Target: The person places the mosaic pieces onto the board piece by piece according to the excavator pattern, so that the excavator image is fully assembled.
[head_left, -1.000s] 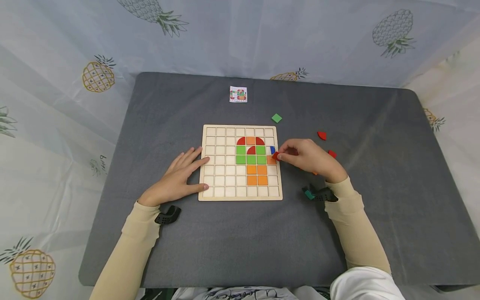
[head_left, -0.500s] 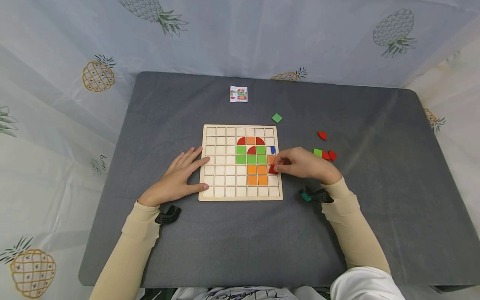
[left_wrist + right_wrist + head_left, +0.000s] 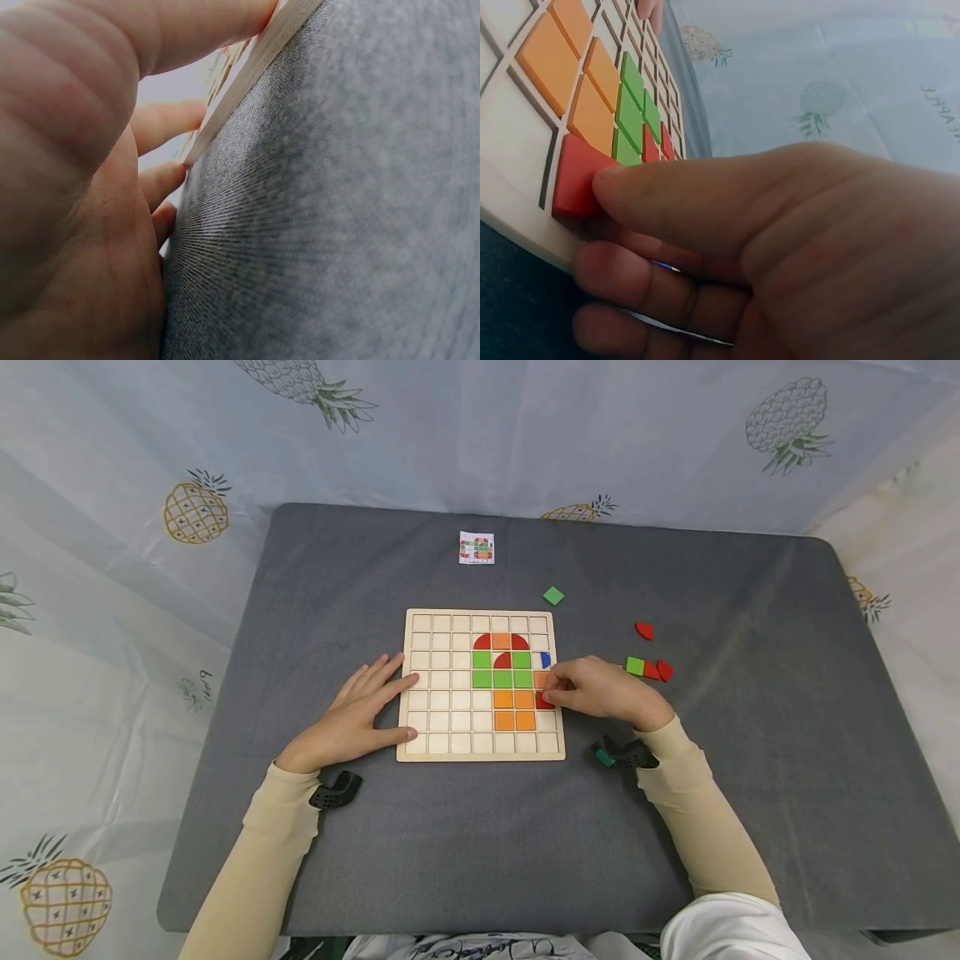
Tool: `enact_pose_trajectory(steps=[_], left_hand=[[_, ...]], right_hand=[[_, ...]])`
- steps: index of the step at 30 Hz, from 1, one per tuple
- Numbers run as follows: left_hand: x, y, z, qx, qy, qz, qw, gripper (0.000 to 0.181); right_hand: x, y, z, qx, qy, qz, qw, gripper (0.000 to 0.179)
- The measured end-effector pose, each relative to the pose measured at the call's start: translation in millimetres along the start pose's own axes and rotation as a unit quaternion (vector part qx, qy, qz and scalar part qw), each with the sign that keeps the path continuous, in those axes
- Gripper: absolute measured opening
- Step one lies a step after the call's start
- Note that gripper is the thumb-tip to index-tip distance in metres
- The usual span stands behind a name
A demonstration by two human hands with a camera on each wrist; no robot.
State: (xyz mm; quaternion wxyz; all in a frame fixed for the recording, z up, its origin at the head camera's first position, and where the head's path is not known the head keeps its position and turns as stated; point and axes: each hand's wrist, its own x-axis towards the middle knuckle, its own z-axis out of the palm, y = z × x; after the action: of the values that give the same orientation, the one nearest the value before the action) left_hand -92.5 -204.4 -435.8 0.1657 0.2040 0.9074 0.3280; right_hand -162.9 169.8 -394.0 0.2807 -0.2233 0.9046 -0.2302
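A wooden grid board [image 3: 441, 723] lies on the grey table, several of its cells filled with orange, green, red and blue tiles. At its right column, just below an orange tile [image 3: 540, 680], my right hand [image 3: 603, 689] pinches a red tile [image 3: 577, 176]. The tile lies in or on its cell; the thumb covers part of it, so its full shape is hidden. My left hand [image 3: 348, 722] rests at the board's left edge with fingers spread. The thumb and one fingertip touch the rim [image 3: 247, 90].
A small printed card [image 3: 477, 548] lies behind the board. Nearer sits a green tile [image 3: 553, 596]. To the right are a red quarter-circle tile [image 3: 644, 631] and a cluster of a green tile [image 3: 634, 666] and two red tiles [image 3: 665, 671]. Pineapple-print curtains [image 3: 480, 443] surround the table.
My right hand has brought the red tile down the board's right column, past the orange tile, and the tile now lies flatter at its cell. My left hand has stayed still.
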Motion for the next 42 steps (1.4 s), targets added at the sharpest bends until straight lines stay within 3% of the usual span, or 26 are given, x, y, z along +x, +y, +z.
enact_pose_trajectory(steps=[17,32,35,42], left_hand=[[-0.5,-1.8,-1.1,0.003,-0.012,-0.011,0.9999,0.085],[0.6,0.0,-1.9,-0.005,-0.011,-0.006,0.9999,0.084],[-0.1,0.4,-1.8,-0.004,-0.008,-0.003,1.0000,0.084],[-1.0,0.5,-1.6,-0.002,-0.007,0.002,1.0000,0.084]], right_hand=[[1.2,1.1,-2.8,0.003,0.006,0.015,0.9999,0.017],[-25.6,46.2,-41.4,0.003,0.110,0.080,0.9907,0.021],[-25.3,49.7,-43.2,-0.006,0.107,0.090,0.9902,0.022],[-21.2,53.4,-40.0,-0.059,0.063,0.056,0.9947,0.035]])
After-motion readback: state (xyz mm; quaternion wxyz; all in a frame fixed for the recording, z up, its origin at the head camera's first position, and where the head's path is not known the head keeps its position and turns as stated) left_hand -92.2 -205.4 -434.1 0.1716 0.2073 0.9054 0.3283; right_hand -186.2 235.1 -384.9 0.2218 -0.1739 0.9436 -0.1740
